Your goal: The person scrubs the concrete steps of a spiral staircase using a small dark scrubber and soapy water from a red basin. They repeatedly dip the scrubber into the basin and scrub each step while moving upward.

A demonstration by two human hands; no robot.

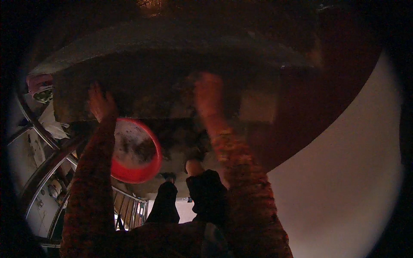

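Note:
Before me is a dark step-like surface, dimly lit, with a front edge running across the view. My left hand rests on it at the left, palm down with its fingers a little apart and nothing seen in them. Further right my right hand is blurred and curled over the same surface. Whether it grips something is lost in the darkness at its fingers. A red plastic basin stands below the edge, partly behind my left forearm. In it lies cloudy, greyish liquid.
A railing with curved bars runs down the left. Beside it are a pale crumpled item and a pink item. The wall at right is dark red low down and whitish above. My legs stand below.

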